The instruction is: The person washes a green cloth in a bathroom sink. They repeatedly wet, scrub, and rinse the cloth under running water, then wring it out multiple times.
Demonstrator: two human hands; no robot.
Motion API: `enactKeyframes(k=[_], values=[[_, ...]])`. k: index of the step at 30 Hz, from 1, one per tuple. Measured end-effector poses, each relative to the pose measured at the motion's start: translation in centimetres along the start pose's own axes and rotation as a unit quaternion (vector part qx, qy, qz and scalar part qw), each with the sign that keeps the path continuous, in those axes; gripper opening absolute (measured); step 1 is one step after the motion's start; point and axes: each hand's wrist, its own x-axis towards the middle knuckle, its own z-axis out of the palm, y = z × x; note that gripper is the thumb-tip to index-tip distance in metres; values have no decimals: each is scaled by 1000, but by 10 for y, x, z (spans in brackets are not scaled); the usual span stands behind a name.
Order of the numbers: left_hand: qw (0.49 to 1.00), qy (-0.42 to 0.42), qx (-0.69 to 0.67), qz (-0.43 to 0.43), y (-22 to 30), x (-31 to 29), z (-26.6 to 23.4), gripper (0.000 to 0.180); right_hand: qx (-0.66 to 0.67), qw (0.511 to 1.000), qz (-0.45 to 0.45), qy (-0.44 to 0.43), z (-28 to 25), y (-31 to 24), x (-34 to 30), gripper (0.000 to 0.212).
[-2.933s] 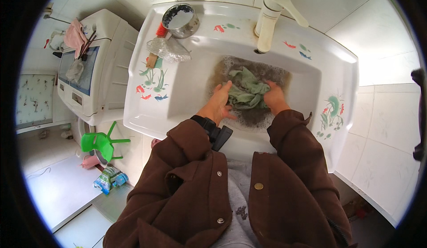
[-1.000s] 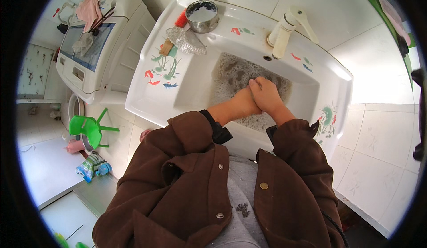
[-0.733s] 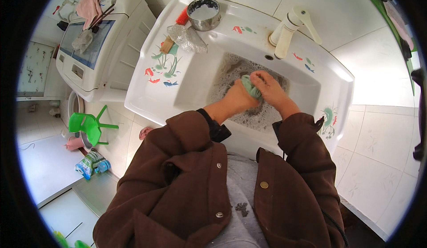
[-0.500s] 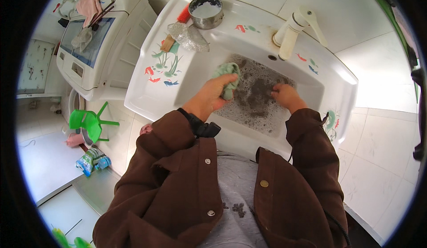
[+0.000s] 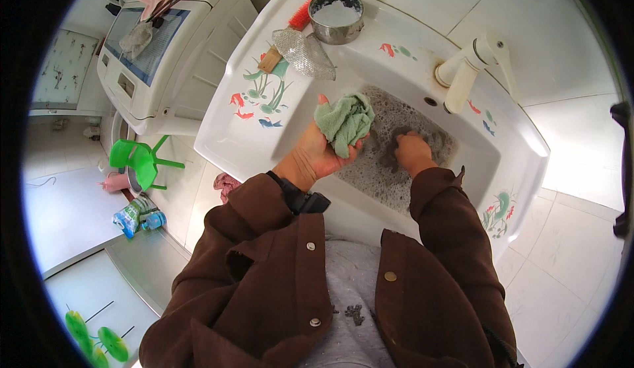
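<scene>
My left hand (image 5: 316, 151) is turned palm up over the near left side of the white sink (image 5: 300, 107). Bunched in its fingers is a wet green washcloth (image 5: 345, 123), held above the water. Grey, foamy water (image 5: 383, 186) fills the basin. My right hand (image 5: 414, 153) dips into it with fingers curled and their tips partly under the surface. Beside those fingers shows a dark grey patch (image 5: 388, 156); whether it is a cloth or murky water I cannot tell.
On the sink's far left ledge stand a metal bowl (image 5: 343, 34) with white contents, a red-bristled brush (image 5: 300, 15) and a silvery mesh cloth (image 5: 304, 52). A white faucet (image 5: 469, 71) rises at the back. Left are a washing machine (image 5: 191, 57) and a green chair (image 5: 142, 160).
My left hand has turned palm up and raised the washcloth, which now lies more spread out. My right hand stays at the water, its fingers now beside the dark patch. The view has shifted slightly.
</scene>
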Motion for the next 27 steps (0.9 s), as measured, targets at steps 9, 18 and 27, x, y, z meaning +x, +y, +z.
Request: enactKeyframes(k=[9,18,27], values=[[1000,28,1,12,-3,3,-2,72,45,994,67,67,10,-3,16,23],[998,65,9,18,-3,14,-7,63,45,997,27,65,10,5,24,23],[994,105,14,24,-5,14,-6,59,-18,996,-18,85,8,-7,17,29]])
